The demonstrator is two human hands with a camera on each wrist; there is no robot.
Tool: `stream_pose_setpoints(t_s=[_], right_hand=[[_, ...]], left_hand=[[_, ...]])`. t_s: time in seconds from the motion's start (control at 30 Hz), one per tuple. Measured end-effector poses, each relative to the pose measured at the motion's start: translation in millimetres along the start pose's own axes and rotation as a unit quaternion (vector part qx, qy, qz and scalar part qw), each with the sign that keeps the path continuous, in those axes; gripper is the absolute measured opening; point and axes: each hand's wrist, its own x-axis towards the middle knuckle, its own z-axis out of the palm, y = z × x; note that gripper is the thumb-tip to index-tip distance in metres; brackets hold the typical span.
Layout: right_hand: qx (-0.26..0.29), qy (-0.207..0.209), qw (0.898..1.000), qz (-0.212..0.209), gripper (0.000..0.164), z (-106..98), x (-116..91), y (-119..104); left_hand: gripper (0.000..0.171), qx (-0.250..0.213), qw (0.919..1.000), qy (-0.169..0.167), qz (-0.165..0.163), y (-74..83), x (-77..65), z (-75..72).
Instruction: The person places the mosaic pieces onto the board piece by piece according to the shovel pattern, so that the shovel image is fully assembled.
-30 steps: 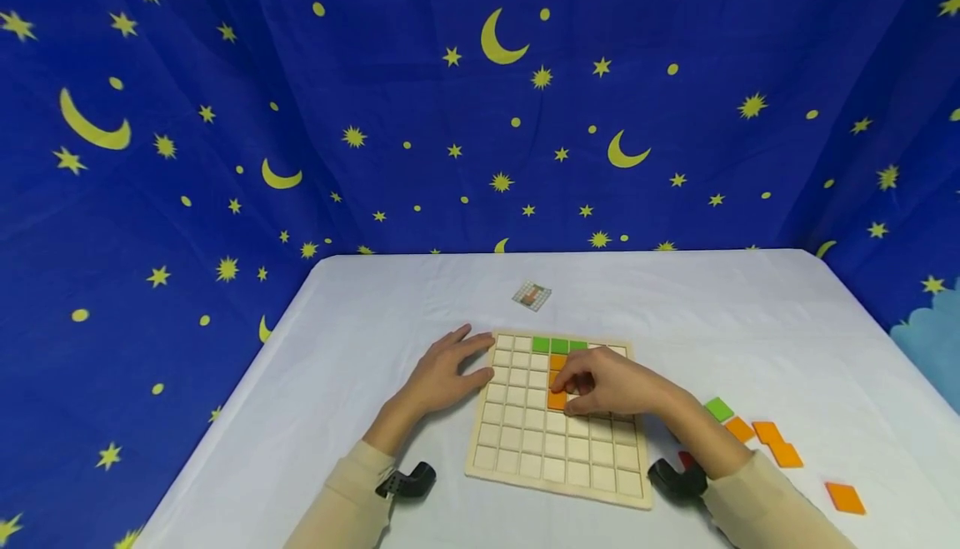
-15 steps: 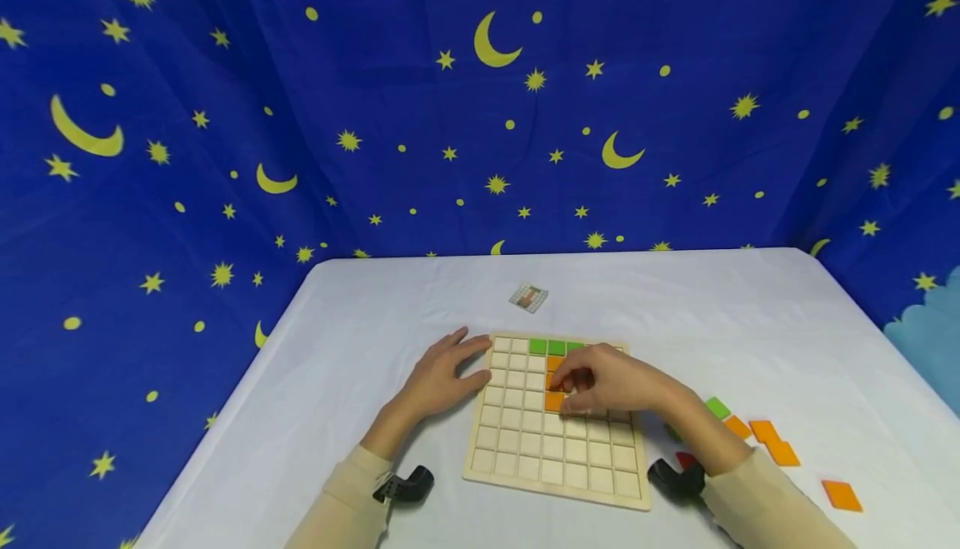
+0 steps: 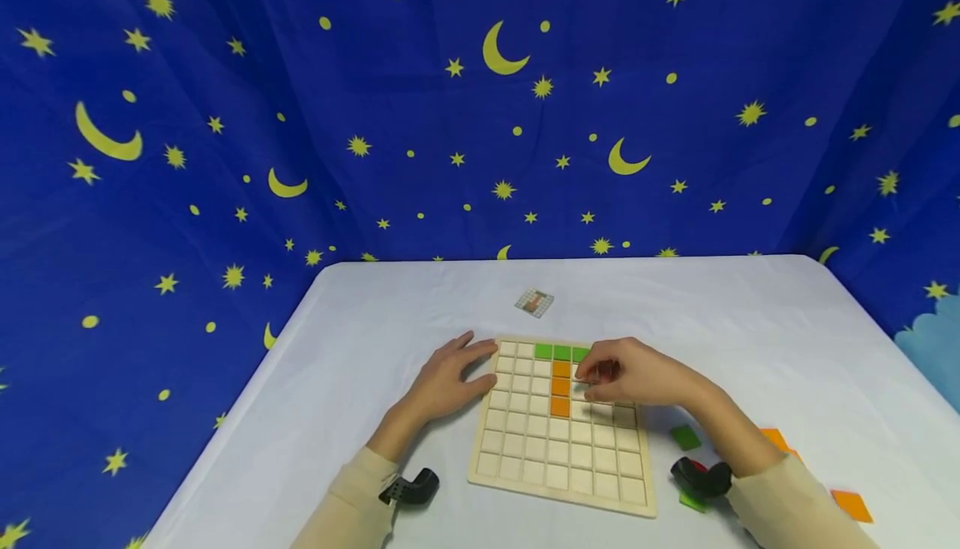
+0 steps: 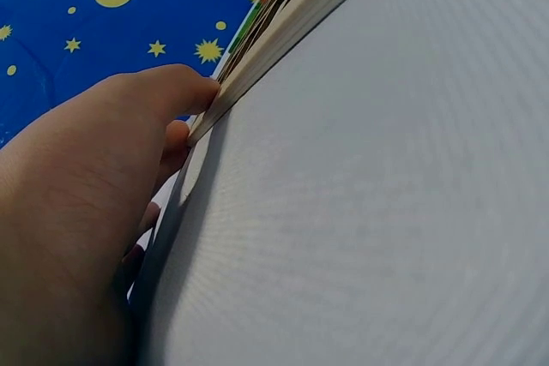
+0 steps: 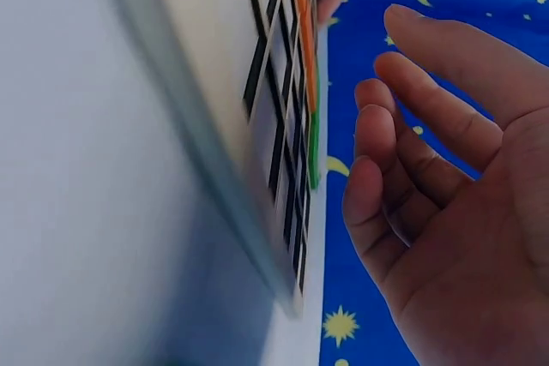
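A square wooden grid board (image 3: 525, 449) lies on the white table. Three green tiles (image 3: 562, 352) show in its far row, and below the middle one runs a column of three orange tiles (image 3: 560, 386). My left hand (image 3: 447, 378) rests at the board's left edge, thumb and fingertips touching the rim; the left wrist view shows the thumb (image 4: 184, 92) against the side. Over the board's right part hovers my right hand (image 3: 637, 374), its fingers loosely bent. In the right wrist view nothing lies between the right hand's fingers (image 5: 437, 109), which are apart from the board.
A small pattern card (image 3: 535, 302) lies beyond the board. Right of the board are loose green tiles (image 3: 686, 437) and orange tiles (image 3: 852, 506), partly hidden by the right forearm and its black wrist camera (image 3: 701, 479). A blue star-patterned curtain (image 3: 450, 116) surrounds the table.
My right hand has let go of the lowest orange tile in the column and moved up and to the right. The left hand keeps its place at the board's edge.
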Motion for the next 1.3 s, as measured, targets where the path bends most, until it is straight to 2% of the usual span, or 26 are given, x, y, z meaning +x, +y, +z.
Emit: stream_pose_setpoints(t_s=[0.23, 0.63, 0.93, 1.13, 1.3], right_hand=[[-0.013, 0.012, 1.000, 0.020, 0.030, -8, -13, 10], [-0.053, 0.034, 0.995, 0.079, 0.035, -29, -56, 23], [-0.048, 0.038, 0.988, 0.144, 0.035, -36, -83, 25], [-0.052, 0.043, 0.985, 0.158, 0.035, -39, -103, 36], [-0.030, 0.046, 0.984, 0.170, 0.034, -43, -117, 41]], left_hand=[[0.054, 0.009, 1.0000, -0.003, -0.002, -3.6, -0.9, -0.1], [0.053, 0.004, 1.0000, -0.002, -0.004, -0.9, 0.1, -1.0], [0.054, 0.001, 1.0000, -0.001, -0.002, -0.8, -0.7, 2.0], [0.054, 0.002, 1.0000, 0.003, 0.002, 0.6, 0.5, 1.7], [0.054, 0.001, 1.0000, -0.001, -0.002, 0.1, 0.8, 1.3]])
